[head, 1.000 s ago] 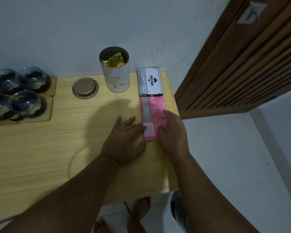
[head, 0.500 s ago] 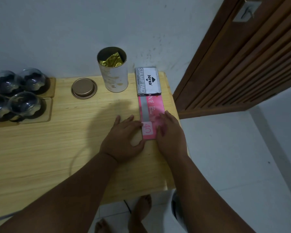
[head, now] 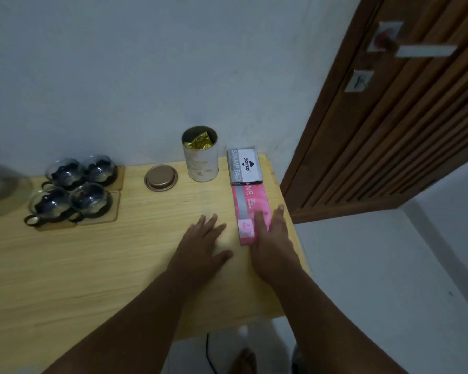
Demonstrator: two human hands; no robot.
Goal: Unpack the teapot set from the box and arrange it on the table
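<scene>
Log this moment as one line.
left hand: flat on table | right hand: fingers on pink box | glass cups: left, untouched

Dim, soft, slightly blurred, with bowed edges.

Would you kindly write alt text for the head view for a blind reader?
A person's right hand rests flat on a pink box on a wooden table, the left hand flat beside it. Behind are a stamp pad box, an open tin, a lid and four glass cups.
</scene>
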